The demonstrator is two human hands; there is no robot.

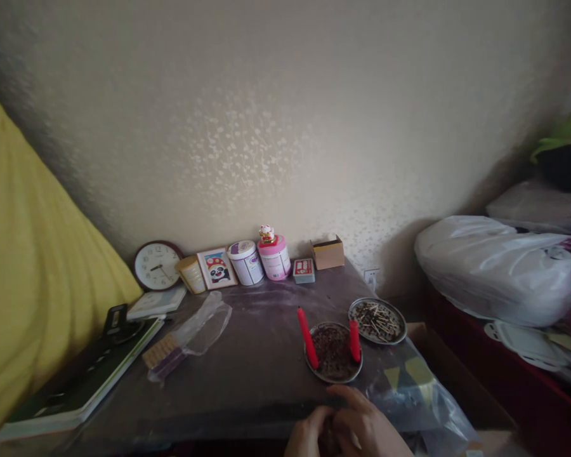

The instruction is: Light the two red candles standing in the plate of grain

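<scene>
Candles first: in the head view, lower middle of the frame, two red candles [307,338] already stand in the dark dish [334,376], both leaning left at the top (long axis near upright). At the bottom edge, left hand [308,437] and right hand [361,428] are cupped together; what they hold I can't tell. Matches fill the plate [377,321] behind.

Dusty table [266,355], plates [334,376], perhaps matches [377,320]
</scene>
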